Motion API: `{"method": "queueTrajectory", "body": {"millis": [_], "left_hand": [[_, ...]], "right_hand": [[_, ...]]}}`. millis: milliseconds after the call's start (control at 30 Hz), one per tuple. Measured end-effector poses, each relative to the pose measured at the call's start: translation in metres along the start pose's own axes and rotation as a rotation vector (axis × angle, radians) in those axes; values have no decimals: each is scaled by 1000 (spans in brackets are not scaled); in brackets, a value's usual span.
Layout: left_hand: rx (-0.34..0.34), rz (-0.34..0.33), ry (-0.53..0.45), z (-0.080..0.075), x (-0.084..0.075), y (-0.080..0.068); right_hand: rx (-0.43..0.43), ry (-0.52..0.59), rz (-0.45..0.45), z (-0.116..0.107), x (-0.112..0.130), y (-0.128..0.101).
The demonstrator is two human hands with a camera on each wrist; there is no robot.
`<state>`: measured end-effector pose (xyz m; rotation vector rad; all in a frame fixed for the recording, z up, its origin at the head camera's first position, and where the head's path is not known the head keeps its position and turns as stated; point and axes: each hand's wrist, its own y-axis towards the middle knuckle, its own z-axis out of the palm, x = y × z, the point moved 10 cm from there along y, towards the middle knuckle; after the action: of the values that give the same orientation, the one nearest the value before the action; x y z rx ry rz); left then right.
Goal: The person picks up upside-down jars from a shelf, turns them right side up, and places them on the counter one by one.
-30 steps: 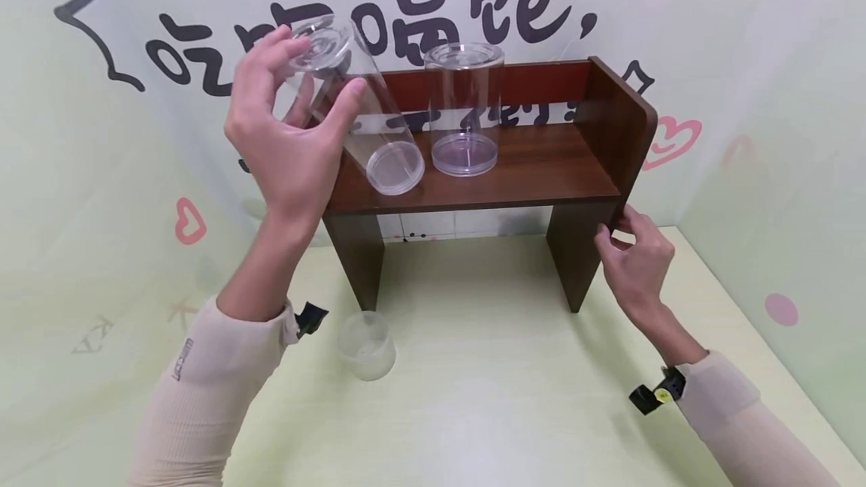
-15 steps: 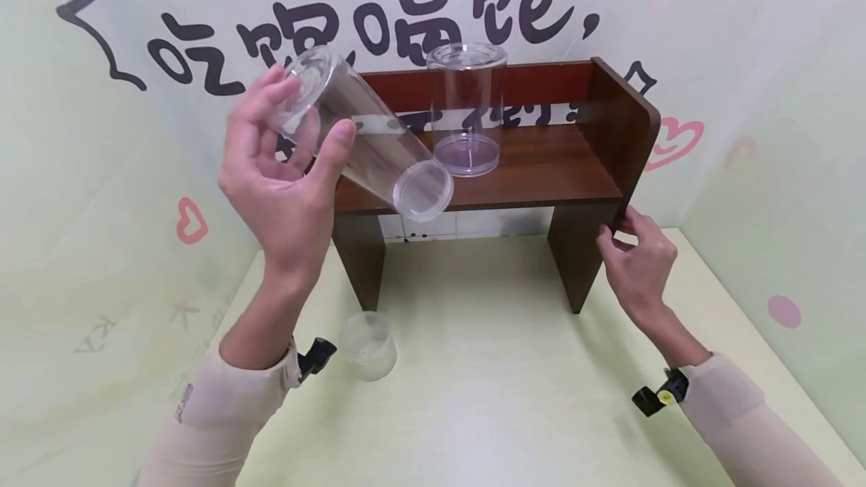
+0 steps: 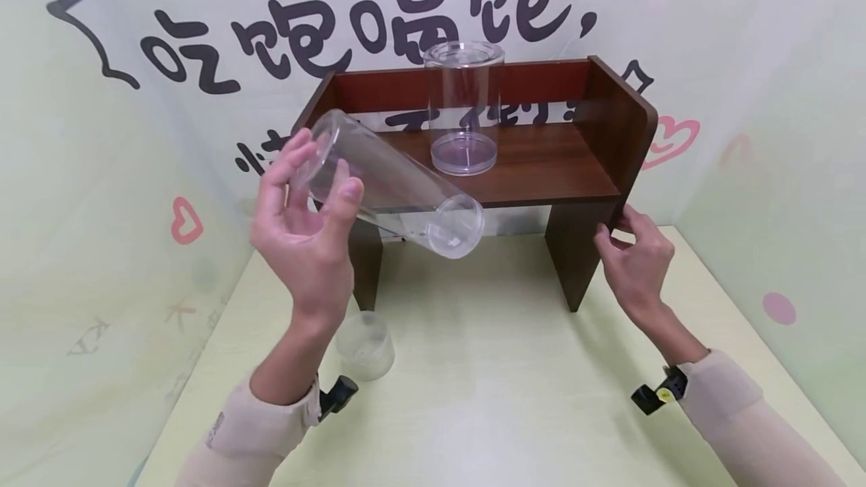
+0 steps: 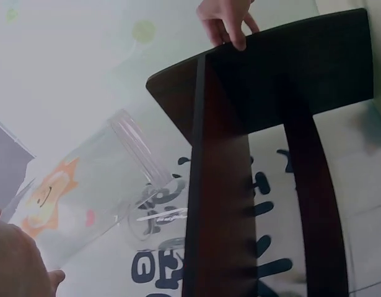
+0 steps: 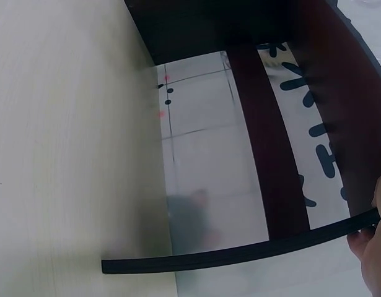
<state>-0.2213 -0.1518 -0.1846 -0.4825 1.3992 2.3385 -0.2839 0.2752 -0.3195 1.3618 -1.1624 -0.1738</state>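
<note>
clear plastic makes up the tall jar that is held in the left hand, tilted so that its closed end points down and to the right, in front of the shelf's left leg and above the counter. the left grip is curled round the jar's upper end, with the thumb on the near side and the fingers behind it. in the left wrist view the same jar is seen slanting beside the dark edge of the shelf. a second clear jar is stood upright on the shelf board, well apart from the held one. the front edge of the shelf's right side panel is pinched by the right hand, its grip closed lightly on the wood with the fingertips. a small cloudy cup is set on the counter, just beside the left forearm. black characters and pink hearts are printed on the wall behind.
</note>
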Motion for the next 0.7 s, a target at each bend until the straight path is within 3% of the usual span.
{"method": "queueTrajectory", "body": {"millis": [367,567,700], "left_hand": [[-3,-89,-25,-11,30,-40],[-39,-185,-12,-20,48,-60],[-62,-248,0,-24,59,-72]], "right_hand": [[37,58,65,-2,-3,-2],[90,118,91,-1,-1,-6],[40,106,45,-12,12,-12]]}}
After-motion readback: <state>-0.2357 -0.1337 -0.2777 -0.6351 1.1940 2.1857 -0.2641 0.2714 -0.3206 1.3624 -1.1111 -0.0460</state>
